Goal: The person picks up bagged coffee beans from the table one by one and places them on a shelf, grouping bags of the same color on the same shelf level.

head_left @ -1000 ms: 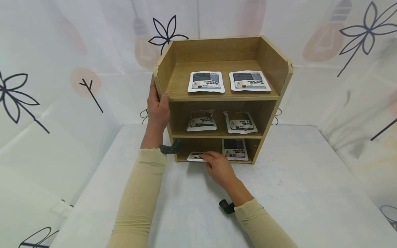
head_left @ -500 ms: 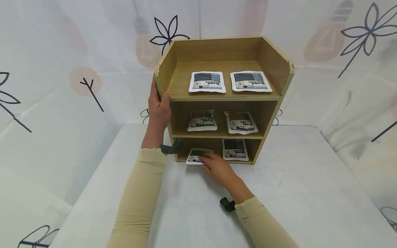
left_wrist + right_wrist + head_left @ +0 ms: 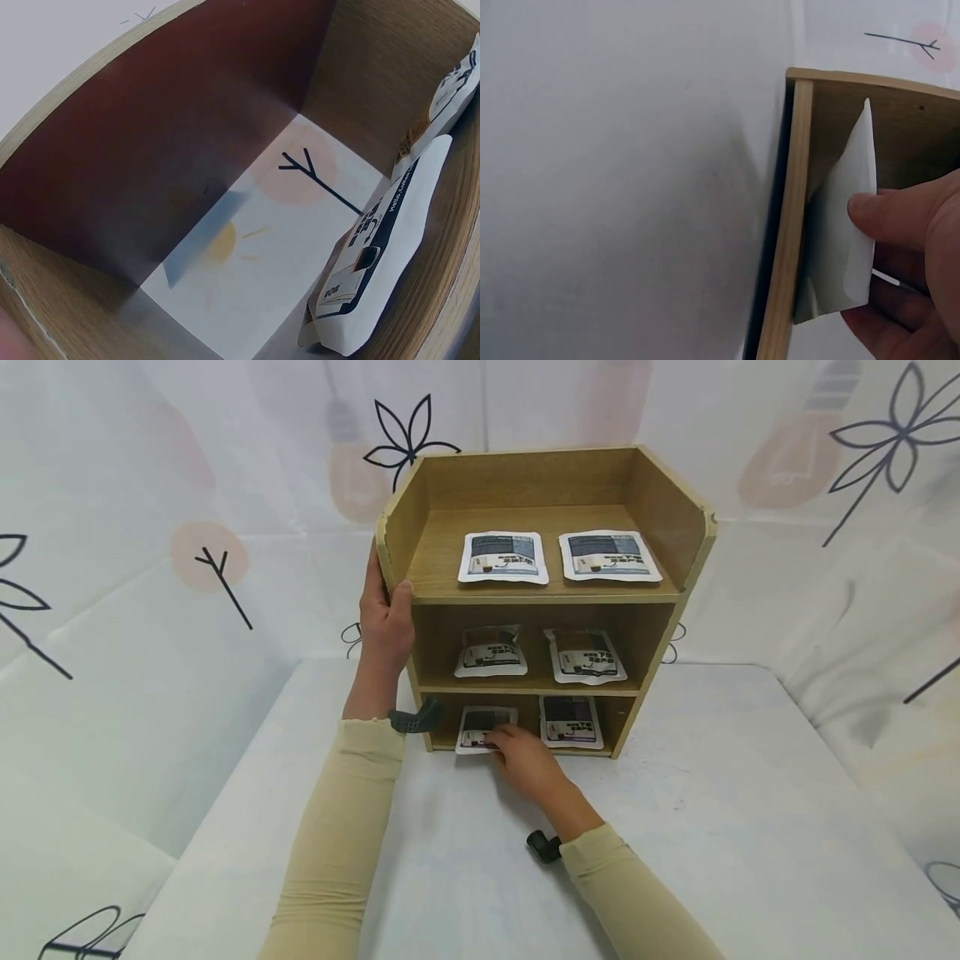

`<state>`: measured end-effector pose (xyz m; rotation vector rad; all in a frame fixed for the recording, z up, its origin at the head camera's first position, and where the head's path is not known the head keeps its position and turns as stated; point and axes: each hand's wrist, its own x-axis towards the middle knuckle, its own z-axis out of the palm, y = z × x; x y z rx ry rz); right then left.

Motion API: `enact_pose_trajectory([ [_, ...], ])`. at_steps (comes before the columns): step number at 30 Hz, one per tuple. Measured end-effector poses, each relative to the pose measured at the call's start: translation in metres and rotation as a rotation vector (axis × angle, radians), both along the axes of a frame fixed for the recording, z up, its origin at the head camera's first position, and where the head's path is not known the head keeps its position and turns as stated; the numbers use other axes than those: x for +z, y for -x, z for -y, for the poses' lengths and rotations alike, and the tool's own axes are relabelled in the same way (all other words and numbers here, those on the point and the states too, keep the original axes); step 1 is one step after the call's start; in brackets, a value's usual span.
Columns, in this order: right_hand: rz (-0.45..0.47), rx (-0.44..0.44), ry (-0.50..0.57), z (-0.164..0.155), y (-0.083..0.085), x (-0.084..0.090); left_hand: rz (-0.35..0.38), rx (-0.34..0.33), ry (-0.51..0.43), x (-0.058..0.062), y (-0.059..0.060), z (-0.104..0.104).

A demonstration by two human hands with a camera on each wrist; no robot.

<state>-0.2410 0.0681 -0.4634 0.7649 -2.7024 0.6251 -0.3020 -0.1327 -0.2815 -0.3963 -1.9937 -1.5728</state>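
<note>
A small wooden three-tier shelf (image 3: 525, 483) stands upright on the white table. My left hand (image 3: 386, 622) grips its left side panel near the top tier, thumb at the front edge. Low down, my right hand (image 3: 528, 766) pinches the right edge of a white flat packet (image 3: 476, 727) with a dark printed label, at the left of the bottom tier. Its front end sticks out slightly past the shelf's front edge. The right wrist view shows the packet's plain pale back (image 3: 847, 225) tilted off the tier board (image 3: 784, 247), with the thumb (image 3: 889, 217) pressed against it.
Beside it on the bottom tier lies another packet (image 3: 570, 722). The middle tier holds a left packet (image 3: 491, 652) and a right packet (image 3: 587, 657); the top tier holds a left packet (image 3: 503, 557) and a right packet (image 3: 611, 556). A patterned white sheet hangs behind.
The right hand's packet, first seen nearly edge-on, has been tilted so its label shows, then moved slightly deeper into the bottom tier. The left hand keeps its grip on the shelf.
</note>
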Motion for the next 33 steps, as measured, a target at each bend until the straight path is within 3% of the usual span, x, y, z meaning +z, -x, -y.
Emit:
enact_pose_trajectory([
  [11,-0.056,-0.02,0.006,0.002,0.012,-0.006,0.017,0.011,0.012,0.0,0.0,-0.001],
  [33,0.062,-0.082,-0.049,0.005,0.022,-0.006,0.023,0.021,0.013,-0.001,0.0,-0.001],
])
